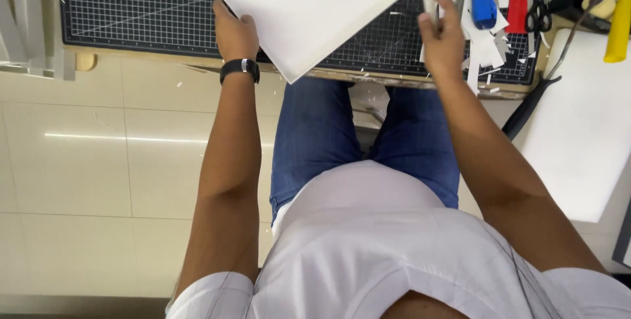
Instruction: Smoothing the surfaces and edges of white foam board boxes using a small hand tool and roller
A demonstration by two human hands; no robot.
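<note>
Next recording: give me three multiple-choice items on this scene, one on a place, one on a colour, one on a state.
1. Where is the black gridded cutting mat?
A on the workbench
B on the floor
C on the lap

2. What colour is the wristband on the left arm?
A red
B black
C yellow

3. What is the left hand doing?
A resting empty
B holding scissors
C gripping the large white sheet

Answers: 1 A, the mat lies flat on the bench top; 2 B, the band is black; 3 C, its fingers clasp the sheet's edge.

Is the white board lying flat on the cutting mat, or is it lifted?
Lifted: the left hand grips the white board's edge, its corner overhanging the table edge.
</note>
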